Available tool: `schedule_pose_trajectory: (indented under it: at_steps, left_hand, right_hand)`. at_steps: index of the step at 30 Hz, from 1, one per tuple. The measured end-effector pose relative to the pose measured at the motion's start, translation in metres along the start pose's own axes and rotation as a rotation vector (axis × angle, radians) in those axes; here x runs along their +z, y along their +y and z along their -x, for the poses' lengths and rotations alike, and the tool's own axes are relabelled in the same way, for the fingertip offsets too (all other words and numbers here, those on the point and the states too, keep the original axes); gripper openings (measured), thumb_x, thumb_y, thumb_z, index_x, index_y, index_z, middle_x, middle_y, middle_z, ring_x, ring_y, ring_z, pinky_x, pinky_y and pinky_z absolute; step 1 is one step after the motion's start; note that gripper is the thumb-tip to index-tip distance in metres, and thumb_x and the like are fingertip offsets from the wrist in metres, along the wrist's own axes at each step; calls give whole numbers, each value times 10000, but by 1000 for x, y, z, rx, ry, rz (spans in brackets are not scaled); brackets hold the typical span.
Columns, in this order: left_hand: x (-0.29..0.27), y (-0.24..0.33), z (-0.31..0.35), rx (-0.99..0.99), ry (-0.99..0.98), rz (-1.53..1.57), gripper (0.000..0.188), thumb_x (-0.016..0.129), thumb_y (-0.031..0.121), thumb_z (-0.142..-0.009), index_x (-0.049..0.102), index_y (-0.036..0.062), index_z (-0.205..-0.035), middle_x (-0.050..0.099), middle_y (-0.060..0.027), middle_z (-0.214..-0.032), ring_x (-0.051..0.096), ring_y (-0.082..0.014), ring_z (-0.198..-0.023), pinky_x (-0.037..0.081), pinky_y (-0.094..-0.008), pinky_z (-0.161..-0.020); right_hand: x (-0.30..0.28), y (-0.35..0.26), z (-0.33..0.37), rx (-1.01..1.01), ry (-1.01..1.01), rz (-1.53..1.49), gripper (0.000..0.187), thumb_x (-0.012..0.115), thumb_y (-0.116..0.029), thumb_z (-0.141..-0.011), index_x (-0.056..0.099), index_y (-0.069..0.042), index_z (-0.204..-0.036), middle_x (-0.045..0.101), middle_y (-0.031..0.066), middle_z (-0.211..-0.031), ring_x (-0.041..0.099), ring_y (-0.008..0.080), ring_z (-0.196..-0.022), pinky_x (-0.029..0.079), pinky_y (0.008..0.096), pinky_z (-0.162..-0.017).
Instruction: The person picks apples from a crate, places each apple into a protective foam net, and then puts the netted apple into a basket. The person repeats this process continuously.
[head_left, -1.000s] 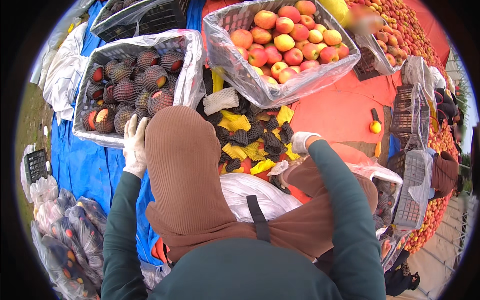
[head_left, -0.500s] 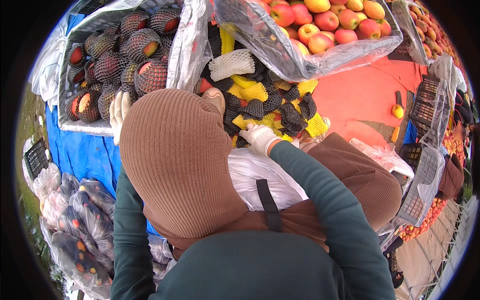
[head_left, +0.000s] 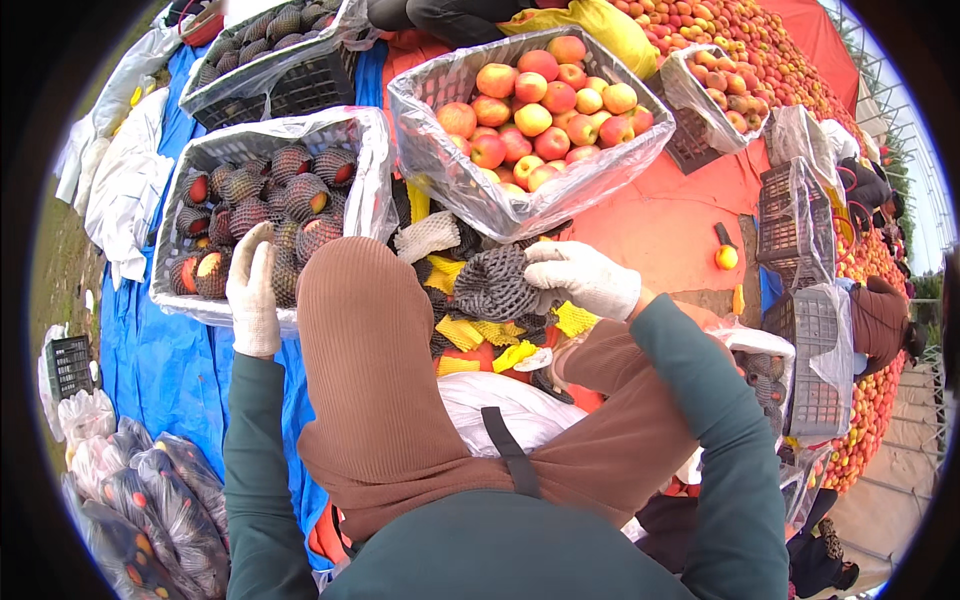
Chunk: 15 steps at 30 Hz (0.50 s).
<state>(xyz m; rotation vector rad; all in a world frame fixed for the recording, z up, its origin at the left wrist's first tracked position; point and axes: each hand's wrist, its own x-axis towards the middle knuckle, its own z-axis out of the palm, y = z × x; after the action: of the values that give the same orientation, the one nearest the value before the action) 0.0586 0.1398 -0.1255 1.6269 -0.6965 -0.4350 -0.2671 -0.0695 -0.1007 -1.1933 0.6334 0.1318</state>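
Note:
My right hand (head_left: pixel 592 280), in a white knit glove, pinches a black foam net sleeve (head_left: pixel 490 285) above the heap between my legs. Whether anything is inside the sleeve I cannot tell. My left hand (head_left: pixel 252 295), gloved alike, is raised at the near edge of a plastic-lined crate (head_left: pixel 375 175). Its fingers are stretched out, and I see nothing in them. Net-wrapped apples (head_left: pixel 240 187) fill that crate. Below the held sleeve lie loose black and yellow foam nets (head_left: pixel 497 333), with a white foam net (head_left: pixel 426 237) at their far end.
A lined crate of bare apples (head_left: pixel 530 105) stands ahead, just beyond the nets. Another crate of wrapped apples (head_left: pixel 275 90) is at far left. Bagged fruit (head_left: pixel 165 515) lies at lower left. Empty-looking black crates (head_left: pixel 795 225) stand on the right, by a large apple pile (head_left: pixel 760 60).
My right hand has risen from the net heap and now holds a black foam net sleeve. The left hand shows more fully beside the crate. The view has shifted, showing more ahead.

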Motion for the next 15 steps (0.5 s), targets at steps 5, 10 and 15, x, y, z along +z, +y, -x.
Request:
schedule_pose_trajectory:
  at_steps: [5,10,15]
  left_hand:
    - [70,120,38,-58,-576,264,334,415,123,-928,448,-50,-1212,527,-149,-1176,523,-208,-1076,421,-319,-923]
    - [133,139,80,-295,-1088,547,406,499,214,-903,446,-25,-1226,543,-84,-1134,517,-150,-1027,417,-283,-893]
    - [151,156,95,-417,-1003,974,441,466,321,-917,475,-11,-1207,541,-117,-1174,531,-226,-1070,417,-345,-939]
  right_hand:
    - [50,-22,49,-296,15,-315,313,522,-140,-872,503,18,-1142,603,67,-976,597,135,-803,496,263,-703]
    - [73,-29,71,-604,342,-93,219,518,-68,-870,539,48,-1055,605,50,-962,554,82,-849,464,237,-776]
    - [68,-30,92,-928,842,593,182,581,-144,-778,569,-19,-910,590,167,-832,585,325,-790,469,373,-697]
